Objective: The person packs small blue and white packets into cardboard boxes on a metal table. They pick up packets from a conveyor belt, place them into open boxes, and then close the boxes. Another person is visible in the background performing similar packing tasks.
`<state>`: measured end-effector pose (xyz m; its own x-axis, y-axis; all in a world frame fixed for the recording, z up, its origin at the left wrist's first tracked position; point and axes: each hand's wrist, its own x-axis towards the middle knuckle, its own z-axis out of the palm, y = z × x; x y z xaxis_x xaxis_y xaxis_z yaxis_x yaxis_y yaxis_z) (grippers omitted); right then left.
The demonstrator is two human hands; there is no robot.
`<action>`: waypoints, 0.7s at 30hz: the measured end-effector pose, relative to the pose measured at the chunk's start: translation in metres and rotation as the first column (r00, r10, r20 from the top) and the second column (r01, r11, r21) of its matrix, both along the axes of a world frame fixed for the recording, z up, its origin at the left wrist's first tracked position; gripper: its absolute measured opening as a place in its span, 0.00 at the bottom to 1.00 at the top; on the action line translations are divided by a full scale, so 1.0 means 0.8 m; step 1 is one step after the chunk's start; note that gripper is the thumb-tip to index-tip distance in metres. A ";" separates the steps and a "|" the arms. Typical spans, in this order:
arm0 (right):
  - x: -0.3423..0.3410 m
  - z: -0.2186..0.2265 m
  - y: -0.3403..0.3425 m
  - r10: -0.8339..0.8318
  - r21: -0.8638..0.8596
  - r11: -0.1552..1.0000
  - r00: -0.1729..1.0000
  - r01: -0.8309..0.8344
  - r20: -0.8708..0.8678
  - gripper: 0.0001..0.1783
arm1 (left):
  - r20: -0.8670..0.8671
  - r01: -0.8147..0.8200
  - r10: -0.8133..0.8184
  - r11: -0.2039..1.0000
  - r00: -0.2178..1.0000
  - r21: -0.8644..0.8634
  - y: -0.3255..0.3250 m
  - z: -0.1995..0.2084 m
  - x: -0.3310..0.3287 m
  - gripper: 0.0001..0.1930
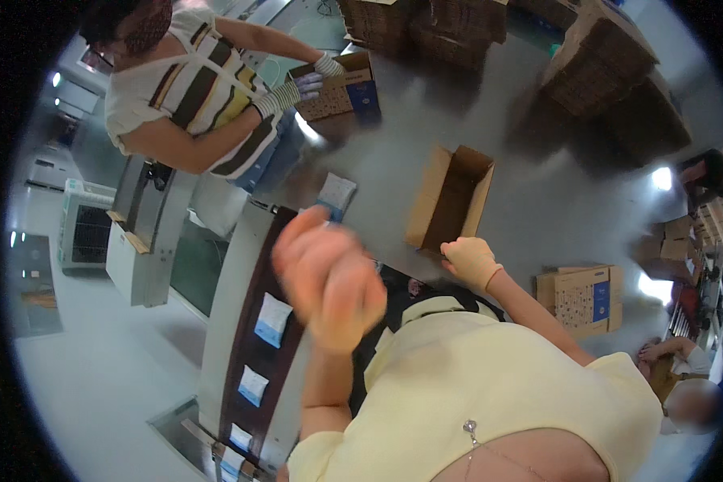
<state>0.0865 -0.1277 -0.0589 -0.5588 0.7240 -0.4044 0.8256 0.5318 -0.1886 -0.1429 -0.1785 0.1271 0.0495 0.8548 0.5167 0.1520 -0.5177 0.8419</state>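
My left hand (329, 281), in a thin pale glove, is raised near the edge of the conveyor belt. Motion smears its curled fingers, so I cannot make out whether anything is in them. My right hand (470, 261), gloved alike, has its fingers closed at the near rim of an open cardboard box (430, 197). The box stands in front of me, and the part of its inside that shows looks bare. A white-and-blue packet (273, 319) lies on the dark belt (229, 353), left of my left hand. Just beyond that hand is another packet (337, 193).
A co-worker in striped gloves (277, 98) handles a printed carton (337, 96) at the far left. Stacks of flattened cardboard (598, 60) stand at the back right. A closed carton (578, 299) is right of my right arm. More people are at the right edge.
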 end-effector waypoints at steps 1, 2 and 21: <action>0.005 -0.007 0.000 -0.012 0.011 1.000 1.000 0.012 -0.005 0.10 | -0.437 -0.339 0.524 0.835 0.731 0.434 0.027 -0.060 0.005 0.11; 0.004 -0.007 0.000 -0.006 0.023 1.000 1.000 0.007 -0.019 0.10 | -0.637 -0.291 0.380 0.925 0.671 0.245 0.031 -0.125 0.000 0.12; -0.003 -0.002 0.004 0.022 0.030 0.999 1.000 -0.021 -0.018 0.11 | -0.931 -0.304 0.177 0.949 0.319 0.077 -0.030 -0.383 -0.010 0.12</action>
<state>0.0841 -0.1241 -0.0608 -0.5817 0.7234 -0.3720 0.8103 0.5552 -0.1874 -0.1511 -0.2021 -0.1795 0.2194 0.9541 0.2037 0.9618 -0.2466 0.1191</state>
